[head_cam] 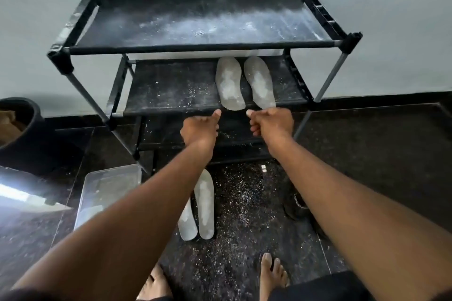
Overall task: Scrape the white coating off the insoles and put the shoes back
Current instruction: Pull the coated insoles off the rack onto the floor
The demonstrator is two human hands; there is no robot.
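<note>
Two grey insoles with white patches lie side by side on the middle shelf of a black shoe rack (171, 111): the left insole (228, 83) and the right insole (259, 82). Their heels reach the shelf's front edge. My left hand (199, 128) is just below the left heel, fingers curled, thumb pointing up at it. My right hand (271, 124) is curled just below the right heel, nothing seen in it. A second pair of insoles (204, 205) lies on the dark floor under my left forearm.
The rack's top shelf (203, 22) is dusted with white powder. A clear plastic box (107, 188) lies on the floor at the left, a dark bucket (19, 129) further left. A black shoe (296, 203) is behind my right forearm. White scrapings speckle the floor by my bare feet (271, 273).
</note>
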